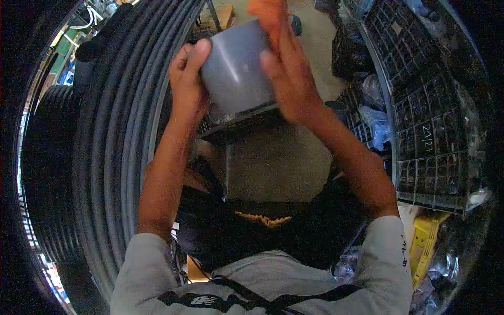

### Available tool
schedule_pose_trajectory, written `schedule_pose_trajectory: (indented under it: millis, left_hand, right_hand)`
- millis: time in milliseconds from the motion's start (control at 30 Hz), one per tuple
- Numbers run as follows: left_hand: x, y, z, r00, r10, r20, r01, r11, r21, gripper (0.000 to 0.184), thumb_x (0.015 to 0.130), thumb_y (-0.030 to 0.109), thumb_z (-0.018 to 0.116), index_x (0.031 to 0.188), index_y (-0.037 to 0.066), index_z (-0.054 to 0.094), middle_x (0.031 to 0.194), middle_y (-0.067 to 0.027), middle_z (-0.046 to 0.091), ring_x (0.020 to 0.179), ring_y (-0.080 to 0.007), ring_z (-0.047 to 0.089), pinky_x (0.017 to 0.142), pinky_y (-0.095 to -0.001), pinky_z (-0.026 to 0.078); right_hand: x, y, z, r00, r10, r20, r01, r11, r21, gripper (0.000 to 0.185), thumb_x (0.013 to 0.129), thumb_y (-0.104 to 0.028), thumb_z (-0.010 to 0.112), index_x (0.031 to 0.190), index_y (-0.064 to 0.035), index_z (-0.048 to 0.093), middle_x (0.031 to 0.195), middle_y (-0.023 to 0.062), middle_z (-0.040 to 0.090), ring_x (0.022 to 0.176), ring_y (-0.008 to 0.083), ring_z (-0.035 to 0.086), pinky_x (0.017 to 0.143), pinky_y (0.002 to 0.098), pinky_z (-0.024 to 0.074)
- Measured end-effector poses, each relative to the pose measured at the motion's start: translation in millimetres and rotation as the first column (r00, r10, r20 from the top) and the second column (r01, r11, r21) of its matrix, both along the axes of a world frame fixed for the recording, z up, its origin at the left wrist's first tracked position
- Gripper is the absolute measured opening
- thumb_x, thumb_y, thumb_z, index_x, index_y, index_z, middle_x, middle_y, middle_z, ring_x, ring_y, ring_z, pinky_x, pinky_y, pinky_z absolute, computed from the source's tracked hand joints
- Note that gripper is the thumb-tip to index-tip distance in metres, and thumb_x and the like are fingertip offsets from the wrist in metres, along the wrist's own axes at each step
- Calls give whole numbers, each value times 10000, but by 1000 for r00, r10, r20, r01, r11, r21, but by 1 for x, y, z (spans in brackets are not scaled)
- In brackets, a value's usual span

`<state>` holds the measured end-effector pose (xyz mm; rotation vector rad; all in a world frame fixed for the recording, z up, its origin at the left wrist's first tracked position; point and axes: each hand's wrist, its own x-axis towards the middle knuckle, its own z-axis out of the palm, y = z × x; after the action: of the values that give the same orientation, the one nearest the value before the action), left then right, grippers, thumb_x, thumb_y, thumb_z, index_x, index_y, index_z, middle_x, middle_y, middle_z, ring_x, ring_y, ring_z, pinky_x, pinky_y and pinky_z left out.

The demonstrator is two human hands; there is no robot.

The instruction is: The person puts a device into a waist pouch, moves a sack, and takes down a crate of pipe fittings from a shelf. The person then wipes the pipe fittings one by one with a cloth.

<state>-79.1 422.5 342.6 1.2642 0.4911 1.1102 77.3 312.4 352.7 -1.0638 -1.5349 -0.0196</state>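
A smooth grey cylinder [236,71], like a short piece of wide pipe, is held up in front of me, slightly tilted and a little blurred. My left hand [190,73] grips its left side, thumb at the upper edge and fingers curled behind. At its right side my right hand [292,79], smeared by motion, holds an orange cloth [268,18] by the cylinder's upper right edge. Whether the cloth presses on the surface cannot be made out. Below the cylinder is a dark crate [236,125], partly covered by it.
Long black pipes or hoses [118,131] line the left side. Stacked black crates [430,131] stand on the right, with blue plastic bags [377,126] beside them. A yellow crate [426,244] lies low at the right. Concrete floor [317,58] shows beyond my hands.
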Motion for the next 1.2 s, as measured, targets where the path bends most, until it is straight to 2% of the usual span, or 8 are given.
schedule_pose_trajectory:
  millis: [233, 467, 600, 667, 733, 900, 1067, 1200]
  left_hand:
    - [0, -26, 20, 994, -35, 99, 46, 993, -105, 597, 845, 621, 471, 1073, 74, 543, 946, -56, 588, 889, -174, 561, 775, -336, 466]
    - [7, 18, -3, 875, 411, -255, -210, 798, 565, 415, 988, 318, 403, 888, -32, 602, 802, -55, 581, 727, -125, 495, 700, -283, 413]
    - [16, -7, 1, 938, 205, -281, -182, 978, 105, 412, 932, 372, 517, 954, -34, 584, 839, -71, 593, 793, -146, 545, 752, -296, 435]
    - [33, -31, -14, 905, 392, -164, -296, 858, 419, 486, 876, 428, 578, 1079, -12, 535, 938, -80, 588, 874, -162, 554, 798, -309, 439]
    - [37, -39, -15, 925, 348, -156, -253, 866, 432, 600, 823, 463, 630, 1184, 10, 475, 1029, -88, 573, 939, -183, 556, 840, -324, 440]
    - [23, -14, -18, 973, -213, -87, 189, 956, -224, 711, 806, 525, 596, 1305, 52, 414, 1172, -127, 563, 1035, -284, 561, 914, -416, 442]
    - [22, -31, -4, 978, -198, -61, 170, 935, -312, 760, 790, 599, 551, 1327, 83, 401, 1250, -133, 518, 1100, -321, 524, 937, -464, 428]
    - [9, -36, 5, 959, -240, 150, 279, 893, -354, 776, 767, 611, 570, 1312, 84, 403, 1239, -125, 516, 1124, -286, 505, 925, -432, 427]
  right_hand:
    - [-23, -11, -25, 571, 242, -785, -463, 884, -64, 633, 933, -478, 414, 1364, -20, 345, 1294, 111, 454, 1192, 223, 427, 1034, 371, 300]
    - [-7, 3, -20, 964, -49, -261, 45, 999, -19, 761, 788, -320, 698, 1367, -29, 299, 1262, 121, 459, 1181, 219, 442, 1019, 343, 328]
    - [-3, 5, -18, 974, -198, -105, 198, 980, -17, 802, 757, -282, 729, 1362, -2, 283, 1291, 147, 430, 1216, 238, 416, 1038, 343, 311]
    - [1, 7, -18, 968, -248, -42, 247, 969, -32, 826, 766, -297, 712, 1381, 9, 253, 1325, 181, 403, 1258, 266, 380, 1056, 354, 287]
    - [3, 5, -19, 955, -290, 59, 291, 957, -8, 851, 786, -325, 679, 1409, 11, 206, 1368, 221, 358, 1303, 305, 330, 1073, 369, 262]
    - [-20, -20, -11, 876, -288, 387, 313, 950, -2, 828, 870, -392, 528, 1451, 9, 95, 1442, 290, 233, 1353, 392, 235, 1098, 402, 203]
    - [9, -6, -11, 961, -81, -266, 3, 959, -282, 763, 861, -393, 554, 1420, 8, 224, 1449, 261, 231, 1345, 426, 223, 1119, 440, 158]
    - [-6, -23, 2, 989, -19, -144, 2, 993, -119, 798, 857, -459, 547, 1414, 17, 230, 1449, 266, 222, 1343, 442, 211, 1115, 454, 163]
